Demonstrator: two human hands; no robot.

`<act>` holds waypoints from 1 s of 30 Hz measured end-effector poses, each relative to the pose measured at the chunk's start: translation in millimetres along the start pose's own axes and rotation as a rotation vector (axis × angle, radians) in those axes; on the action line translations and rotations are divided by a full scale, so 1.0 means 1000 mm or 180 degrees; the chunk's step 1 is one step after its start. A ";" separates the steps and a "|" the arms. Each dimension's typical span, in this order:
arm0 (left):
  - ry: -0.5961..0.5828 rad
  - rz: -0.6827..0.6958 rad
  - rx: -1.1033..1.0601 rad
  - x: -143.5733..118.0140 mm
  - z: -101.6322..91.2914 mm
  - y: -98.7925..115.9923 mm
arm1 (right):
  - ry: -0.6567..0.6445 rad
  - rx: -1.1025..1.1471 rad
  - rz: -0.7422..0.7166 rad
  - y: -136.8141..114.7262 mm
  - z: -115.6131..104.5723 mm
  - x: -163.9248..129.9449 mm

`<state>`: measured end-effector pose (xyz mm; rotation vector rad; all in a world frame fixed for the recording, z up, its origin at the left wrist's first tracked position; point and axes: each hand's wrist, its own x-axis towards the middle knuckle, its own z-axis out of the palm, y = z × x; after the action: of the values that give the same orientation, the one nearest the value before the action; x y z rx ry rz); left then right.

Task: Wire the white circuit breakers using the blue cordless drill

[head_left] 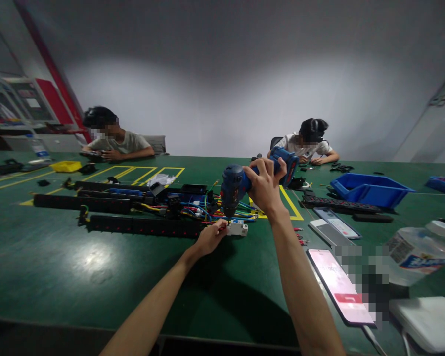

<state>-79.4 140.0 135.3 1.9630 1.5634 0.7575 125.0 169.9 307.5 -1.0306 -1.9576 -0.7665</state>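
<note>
My right hand (264,185) is wrapped round the handle of a blue cordless drill (234,185). The drill points downward, and its bit meets the top of a small white block (238,228) shaped like a circuit breaker. With its fingers closed, my left hand (211,237) pinches the left end of that block, where a red wire comes in; the fingertips are partly hidden. Just behind lies a bundle of coloured wires (209,207). It runs to long black bars (144,225) that reach off to the left.
At the right are a blue bin (371,190), a black keyboard-like strip (339,202), a lit phone (341,287), a plastic bottle (419,254) and a white box (428,321). A yellow tray (66,166) stands at the left. Two people sit across the green table (107,296).
</note>
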 end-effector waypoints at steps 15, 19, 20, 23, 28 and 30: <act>0.0058 -0.0048 0.0167 0.001 0.001 0.002 | -0.0059 0.0030 -0.0054 -0.009 -0.005 0.003; 0.0075 -0.0027 0.0148 0.000 0.001 0.003 | 0.0002 0.0032 -0.0016 -0.008 -0.003 0.003; 0.0085 -0.0019 0.0141 0.000 0.001 0.003 | 0.0011 0.0038 -0.0015 -0.007 -0.002 0.003; 0.0082 -0.0013 0.0135 -0.001 0.001 0.003 | 0.0010 0.0049 -0.0011 -0.004 -0.001 0.002; -0.0003 0.0059 0.0213 0.001 0.002 -0.002 | 0.0008 0.0027 0.0019 -0.002 -0.001 0.001; -0.0018 0.0109 0.0248 0.001 0.003 -0.004 | 0.0001 0.0028 0.0017 -0.002 0.000 0.001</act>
<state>-79.9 141.9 131.1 2.0509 1.5816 0.7138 123.2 169.1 308.4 -1.0303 -1.9555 -0.7544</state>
